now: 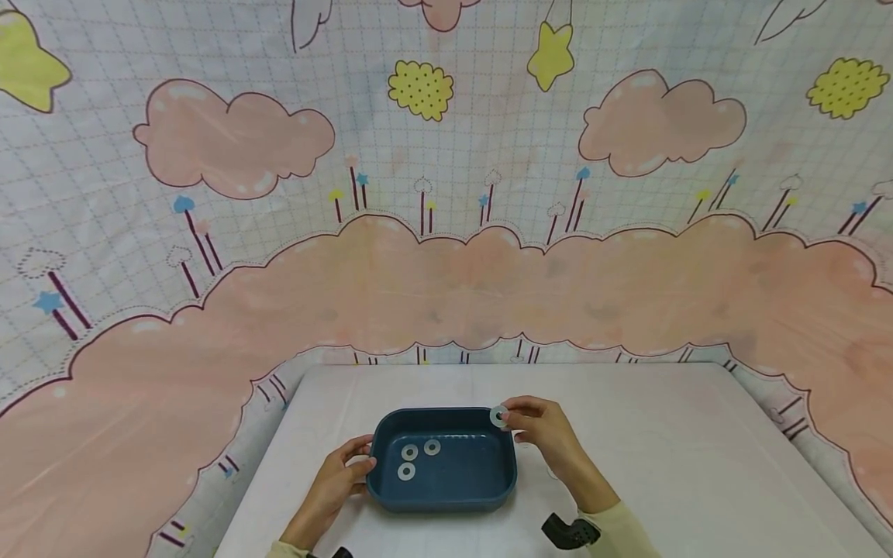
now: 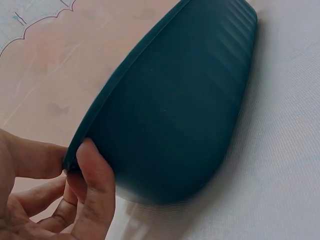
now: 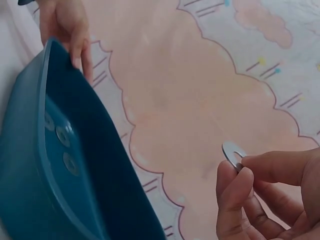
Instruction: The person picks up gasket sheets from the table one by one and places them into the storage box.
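A dark blue plastic tray [image 1: 446, 506] with rounded corners stands on the white table. My left hand [image 1: 328, 488] grips its left end; in the left wrist view the thumb and fingers [image 2: 97, 175] pinch the tray's rim. Inside, toward the left, three flat metal washers [image 1: 401, 471] lie on the tray floor, close together. My right hand [image 1: 551, 435] pinches another washer [image 1: 494, 419] between thumb and fingertips, over the tray's far right corner. In the right wrist view this washer [image 3: 228, 152] is tilted, its hole partly covered by a fingertip.
The white tabletop [image 1: 663, 457] extends to both sides of the tray and behind it. A patterned cloth [image 1: 474, 294] with pink clouds hangs behind the table and runs along its sides. A black wrist device [image 1: 568, 532] sits at the right sleeve.
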`<state>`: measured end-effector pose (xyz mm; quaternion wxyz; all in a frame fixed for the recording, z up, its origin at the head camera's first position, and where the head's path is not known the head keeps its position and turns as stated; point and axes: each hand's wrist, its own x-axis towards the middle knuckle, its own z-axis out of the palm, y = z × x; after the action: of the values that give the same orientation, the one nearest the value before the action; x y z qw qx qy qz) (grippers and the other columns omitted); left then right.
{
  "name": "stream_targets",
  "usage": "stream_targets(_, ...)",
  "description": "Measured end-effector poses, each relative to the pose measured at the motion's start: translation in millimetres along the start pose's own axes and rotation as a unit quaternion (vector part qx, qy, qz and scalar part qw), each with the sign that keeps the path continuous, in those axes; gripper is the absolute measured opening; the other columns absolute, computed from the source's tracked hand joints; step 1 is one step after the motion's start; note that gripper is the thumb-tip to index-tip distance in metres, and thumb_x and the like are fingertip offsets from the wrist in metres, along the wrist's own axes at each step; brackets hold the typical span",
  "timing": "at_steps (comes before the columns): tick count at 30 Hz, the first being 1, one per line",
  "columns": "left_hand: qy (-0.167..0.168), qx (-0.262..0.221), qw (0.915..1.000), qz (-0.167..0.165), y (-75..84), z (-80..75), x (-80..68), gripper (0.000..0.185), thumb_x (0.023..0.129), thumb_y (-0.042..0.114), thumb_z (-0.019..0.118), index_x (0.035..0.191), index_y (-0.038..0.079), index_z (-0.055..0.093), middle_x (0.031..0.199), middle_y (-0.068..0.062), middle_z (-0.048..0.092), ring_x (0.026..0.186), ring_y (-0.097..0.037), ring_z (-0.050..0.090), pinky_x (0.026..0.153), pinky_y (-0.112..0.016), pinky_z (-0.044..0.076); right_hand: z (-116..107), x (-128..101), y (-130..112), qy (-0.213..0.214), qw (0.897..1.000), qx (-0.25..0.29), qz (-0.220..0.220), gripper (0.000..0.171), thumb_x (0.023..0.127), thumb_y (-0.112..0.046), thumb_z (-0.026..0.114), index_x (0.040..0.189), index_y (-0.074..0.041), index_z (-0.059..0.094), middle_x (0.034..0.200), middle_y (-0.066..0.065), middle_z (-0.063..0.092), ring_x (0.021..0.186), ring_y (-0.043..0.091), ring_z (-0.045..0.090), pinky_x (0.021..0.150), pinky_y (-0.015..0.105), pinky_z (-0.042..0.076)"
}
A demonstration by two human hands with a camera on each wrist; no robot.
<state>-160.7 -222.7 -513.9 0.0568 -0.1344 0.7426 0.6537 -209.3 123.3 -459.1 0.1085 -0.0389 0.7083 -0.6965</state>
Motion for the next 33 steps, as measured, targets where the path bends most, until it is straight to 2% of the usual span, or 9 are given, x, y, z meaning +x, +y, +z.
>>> stream_targets(5,0.001,-0.002,1.0000,0.003,2.1,0.8,0.1,0.046,0.089,0.001,0.062,0.135,0.000,0.053,0.112,-0.012,0.049,0.074,-0.018,0.059,0.058,-0.031,0.051,16,6,0,-0.013,1.000,0.019,0.001,0.029,0.089,-0.012,0.068,0.112,0.006,0.064,0.086,-0.001,0.069,0.079,0.014,0.067,0.066,0.022,0.052)
stream_targets(17,0.000,-0.006,1.0000,0.002,2.2,2.3,1.1,0.046,0.090,0.001,0.061,0.135,-0.001,0.052,0.112,-0.011,0.049,0.072,-0.017,0.058,0.057,-0.030,0.050,51,16,9,-0.047,0.998,0.033,0.020,0.029,0.090,-0.012,0.068,0.112,0.006,0.064,0.083,-0.003,0.069,0.077,0.013,0.068,0.065,0.023,0.052)
stream_targets(33,0.001,-0.006,1.0000,-0.004,1.1,2.8,2.2,0.046,0.089,0.001,0.062,0.135,0.001,0.054,0.114,-0.013,0.049,0.073,-0.019,0.059,0.058,-0.031,0.051,85,34,30,-0.073,0.996,0.038,0.038,0.027,0.086,-0.008,0.069,0.108,0.007,0.068,0.084,0.004,0.070,0.073,0.014,0.070,0.062,0.023,0.056)
